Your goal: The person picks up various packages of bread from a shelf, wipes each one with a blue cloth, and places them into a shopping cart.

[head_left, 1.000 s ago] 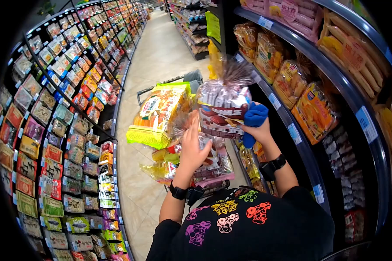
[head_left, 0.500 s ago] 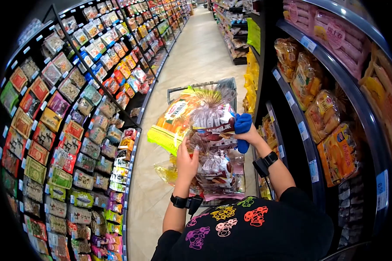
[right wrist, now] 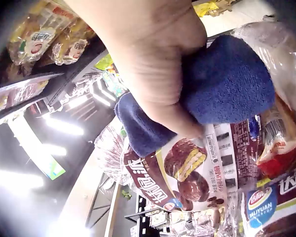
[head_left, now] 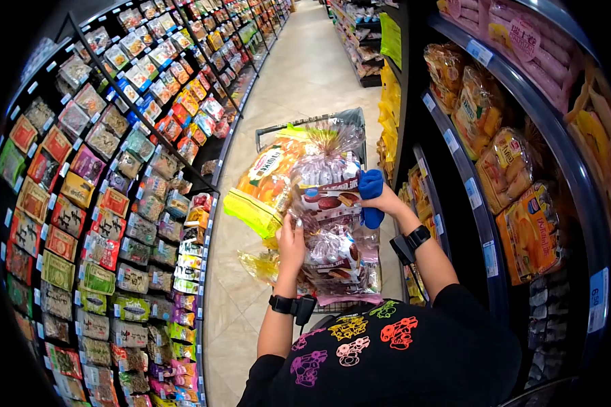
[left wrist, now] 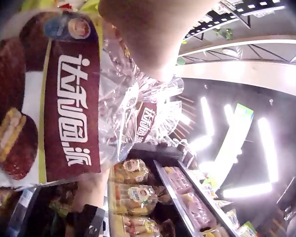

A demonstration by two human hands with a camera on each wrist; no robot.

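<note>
A bag of chocolate pies (head_left: pixel 332 193) with a gathered clear plastic top is held between my two hands over the loaded shopping cart (head_left: pixel 268 136). My right hand (head_left: pixel 381 201) grips its right side together with a blue towel-like cloth (head_left: pixel 371 186). In the right wrist view, the thumb presses on the pie bag (right wrist: pixel 190 173) beside the cloth (right wrist: pixel 232 79). My left hand (head_left: pixel 291 245) pinches at the bag's lower left edge. A second bag of pies (head_left: pixel 332 261) lies just below, nearer my body. The left wrist view shows brown pie wrapping (left wrist: pixel 71 113) close up.
Yellow-green bread packaging (head_left: pixel 258 180) lies in the cart's far left part, with a clear yellow bag (head_left: pixel 258 266) nearer. Bread shelves (head_left: pixel 485 217) stand close on my right. A rack of small packets (head_left: pixel 108 224) lines the left. The tiled aisle (head_left: pixel 305 68) runs ahead.
The upper pie bag has come down towards the cart's load. My left hand, spread beside it earlier, now has its fingers drawn in at its edge. The view has swung left.
</note>
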